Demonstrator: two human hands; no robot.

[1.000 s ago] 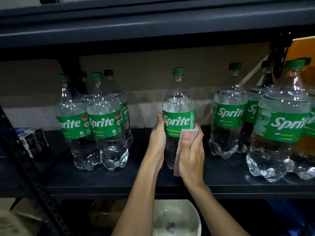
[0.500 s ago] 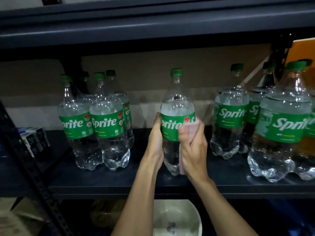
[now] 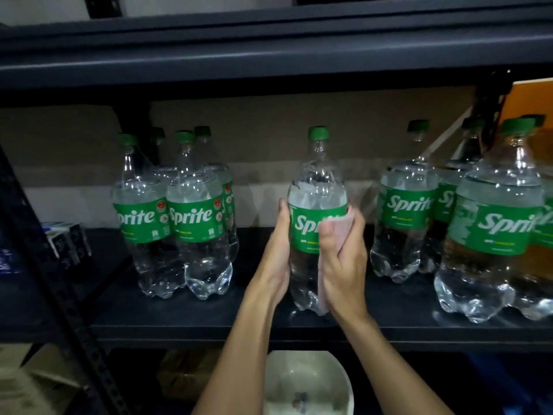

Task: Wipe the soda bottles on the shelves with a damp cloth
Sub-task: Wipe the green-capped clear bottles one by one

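Pink cloth point(image 3: 336, 227) higher on the middle bottle point(image 3: 317, 187) than before

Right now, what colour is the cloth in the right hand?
Pale pink. The cloth shows best in the head view.

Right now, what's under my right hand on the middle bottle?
A pale pink cloth, pressed by the right hand against the green label of the middle bottle. Cloth and hand hide the end of the Sprite lettering.

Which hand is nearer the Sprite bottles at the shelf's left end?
Left. The left hand grips the middle bottle on the side facing the left-end bottles; the right hand presses the cloth on its far side.
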